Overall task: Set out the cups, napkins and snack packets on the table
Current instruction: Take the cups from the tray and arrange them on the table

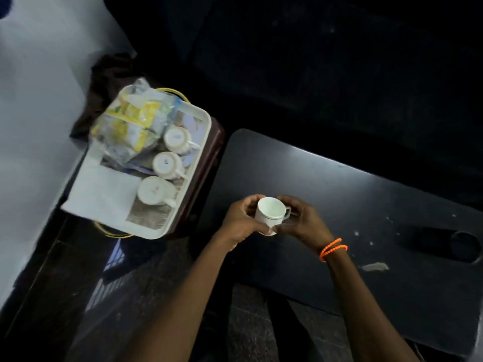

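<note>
An upright white cup (pixel 270 214) is over the near left part of the dark table (pixel 366 205), its handle pointing right. My left hand (pixel 241 222) curls round its left side and my right hand (pixel 300 220) grips its right side at the handle. A white tray (pixel 201 121) stands to the left on a dark stool. In it lie three upturned cups (pixel 176 139) (pixel 167 164) (pixel 155 190), a stack of white napkins (pixel 104 194) and clear snack packets (pixel 130 118) with yellow print.
The table has a round cup recess (pixel 464 242) at its right end and a scrap of paper (pixel 373 267) near the front edge. A dark cloth (pixel 109 74) lies behind the tray. A pale wall rises at the left; dark tiled floor lies below.
</note>
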Tool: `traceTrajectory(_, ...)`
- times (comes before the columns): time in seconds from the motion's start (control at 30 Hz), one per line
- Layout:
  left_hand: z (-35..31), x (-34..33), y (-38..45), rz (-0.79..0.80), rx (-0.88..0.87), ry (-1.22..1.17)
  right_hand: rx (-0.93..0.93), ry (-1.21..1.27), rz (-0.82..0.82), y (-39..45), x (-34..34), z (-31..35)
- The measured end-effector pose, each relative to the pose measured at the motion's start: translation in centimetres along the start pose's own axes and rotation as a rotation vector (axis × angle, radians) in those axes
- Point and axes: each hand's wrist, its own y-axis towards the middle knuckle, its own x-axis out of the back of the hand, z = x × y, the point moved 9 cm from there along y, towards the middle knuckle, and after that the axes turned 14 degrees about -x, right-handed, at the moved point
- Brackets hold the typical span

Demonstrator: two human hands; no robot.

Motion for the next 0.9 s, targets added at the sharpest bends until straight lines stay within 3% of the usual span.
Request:
traceTrajectory(0.1,0.2,-5.1,2.6,0.064,-0.109,0.196,0.059,-0.116,-0.222,-0.5,3.6,-2.2)
traceTrajectory(0.3,0.7,-14.2,5.5,0.163,-0.391,0.486,0.127,-0.114,-0.606,-1.8,9.2,-7.9)
traceTrajectory(0.5,3.0,-18.6,5.9,0.27,-0.491,0.579,0.071,-0.162,-0.691,-1.8,11.1,-11.7)
traceTrajectory(0.77,3.7,-18.9,5.9,0.284,-0.439,0.549,-0.059,-0.296,-0.68,-1.7,11.6,-12.0)
traceTrajectory(0.83,3.2,-16.6,5.2,0.23,-0.379,0.533,-0.13,-0.331,-0.714,-2.7,10.8,-11.2)
traceTrajectory(0.9,1.5,-12.3,4.3,0.048,-0.371,0.501,-0.079,-0.293,-0.826,-4.4,9.7,-8.9)
